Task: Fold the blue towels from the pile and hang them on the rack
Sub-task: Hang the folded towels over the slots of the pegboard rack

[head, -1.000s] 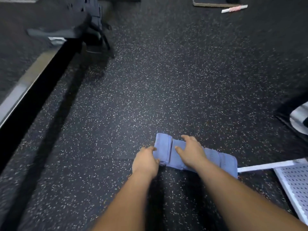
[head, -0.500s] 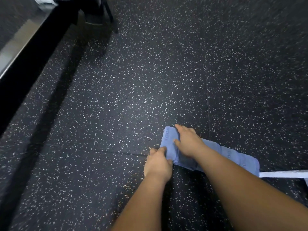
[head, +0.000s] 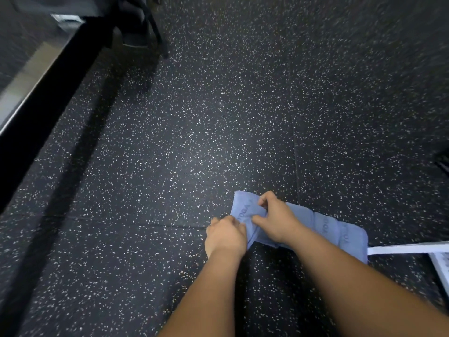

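A person's two bare hands work a blue towel (head: 325, 224) lying in a long folded strip on a black, white-flecked rubber floor (head: 194, 142), seen from a head-worn camera looking down. The left hand (head: 224, 235) grips the strip's near left corner, its fingers (head: 233, 222) curled tight around the cloth's edge. The right hand (head: 277, 221) sits just beside it on top of the towel, thumb and curled fingers (head: 266, 200) pinching up a bunched fold, with the strip's short end, printed with the word "YOGA", lying flat just beyond the fingers of both hands. The rest of the towel runs away from the fingers to the right, passing under the right wrist. At that far end a white bar (head: 408, 248) meets the cloth and reaches to the picture's right edge. Well away from the fingers, to the left, a black beam (head: 48, 98) crosses the floor on a slant, with dark, blurred equipment (head: 136, 25) at its far end.
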